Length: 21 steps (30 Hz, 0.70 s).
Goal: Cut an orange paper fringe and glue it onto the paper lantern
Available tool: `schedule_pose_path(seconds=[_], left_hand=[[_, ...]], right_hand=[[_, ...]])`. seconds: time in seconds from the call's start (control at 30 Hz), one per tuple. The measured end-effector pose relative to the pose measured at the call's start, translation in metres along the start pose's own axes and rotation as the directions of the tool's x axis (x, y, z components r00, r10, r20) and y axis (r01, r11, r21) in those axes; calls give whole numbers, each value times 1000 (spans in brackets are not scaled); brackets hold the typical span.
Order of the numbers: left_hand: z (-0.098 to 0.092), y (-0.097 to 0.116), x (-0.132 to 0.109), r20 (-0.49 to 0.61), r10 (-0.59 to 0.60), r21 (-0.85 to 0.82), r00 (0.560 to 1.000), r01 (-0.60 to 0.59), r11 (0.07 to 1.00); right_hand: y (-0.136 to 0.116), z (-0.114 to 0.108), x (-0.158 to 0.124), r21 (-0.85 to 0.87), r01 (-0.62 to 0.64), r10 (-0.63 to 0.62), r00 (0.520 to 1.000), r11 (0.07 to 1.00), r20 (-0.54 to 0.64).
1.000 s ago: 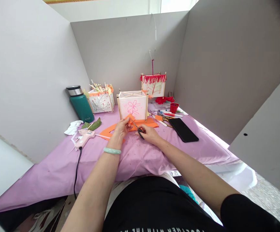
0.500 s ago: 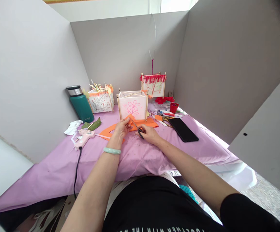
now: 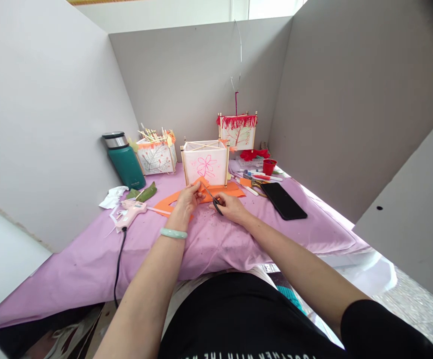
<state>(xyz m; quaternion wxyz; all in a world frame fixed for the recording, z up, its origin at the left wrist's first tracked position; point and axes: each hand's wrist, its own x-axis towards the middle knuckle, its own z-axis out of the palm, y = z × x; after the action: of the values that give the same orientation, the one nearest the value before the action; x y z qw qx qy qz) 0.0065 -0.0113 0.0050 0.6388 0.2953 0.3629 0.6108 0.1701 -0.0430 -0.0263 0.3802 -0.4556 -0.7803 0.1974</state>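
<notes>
while the left hand (image 3: 188, 200) pinches orange paper (image 3: 202, 181), the right hand (image 3: 231, 207) grips scissors (image 3: 216, 204) at the paper's four o'clock, apparently touching it.

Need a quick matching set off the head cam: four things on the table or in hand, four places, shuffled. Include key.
Column 1
1. Black-handled scissors
2. Orange piece by the scissor blades
3. Pink glue gun
4. Black phone

Column 2
A. Lies on the purple cloth, to the right of the right hand
B. Pinched in the left hand
C. Lies on the purple cloth, to the left of the left hand
D. Held in the right hand

Pairs: 1-D, 2-B, 3-C, 4-A
</notes>
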Motion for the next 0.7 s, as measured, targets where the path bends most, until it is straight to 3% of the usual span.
schedule_pose_path(seconds=[0.7], left_hand=[[-2, 1, 4, -21, 23, -87, 1000, -25, 996]], right_hand=[[-2, 0, -1, 25, 2, -3, 1000, 1000, 26]])
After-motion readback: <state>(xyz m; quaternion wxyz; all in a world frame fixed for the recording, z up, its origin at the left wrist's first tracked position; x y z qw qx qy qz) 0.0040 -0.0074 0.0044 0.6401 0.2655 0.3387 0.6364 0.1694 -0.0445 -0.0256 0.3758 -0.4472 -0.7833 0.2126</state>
